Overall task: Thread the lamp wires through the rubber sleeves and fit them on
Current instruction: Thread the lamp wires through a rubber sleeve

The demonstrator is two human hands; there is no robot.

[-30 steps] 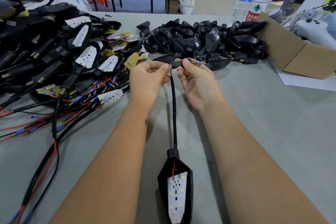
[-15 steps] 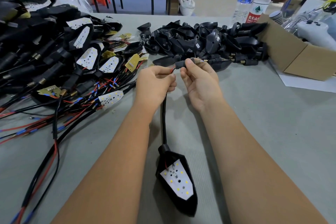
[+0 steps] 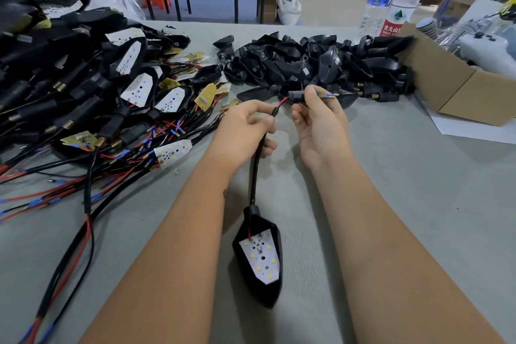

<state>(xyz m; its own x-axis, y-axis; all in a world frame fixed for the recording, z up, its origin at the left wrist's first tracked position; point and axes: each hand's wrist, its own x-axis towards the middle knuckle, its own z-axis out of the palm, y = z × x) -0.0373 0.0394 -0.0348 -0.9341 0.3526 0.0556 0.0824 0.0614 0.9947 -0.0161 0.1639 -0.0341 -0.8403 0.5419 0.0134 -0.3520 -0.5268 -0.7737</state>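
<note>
Left hand [image 3: 245,127]: grip clenched round the black cable [image 3: 255,173] near its top end.
Right hand [image 3: 321,123]: fingertips pinch the rubber sleeve [image 3: 297,96].
Wires: a red wire [image 3: 282,102] bridges the gap between cable and sleeve; blue-tipped terminal [image 3: 328,95] juts past the fingers.
Lamp [image 3: 259,254]: below both hands, over the desk [image 3: 418,204].

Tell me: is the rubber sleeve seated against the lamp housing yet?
No. The right hand holds the sleeve at the wire ends, far from the housing.
</note>
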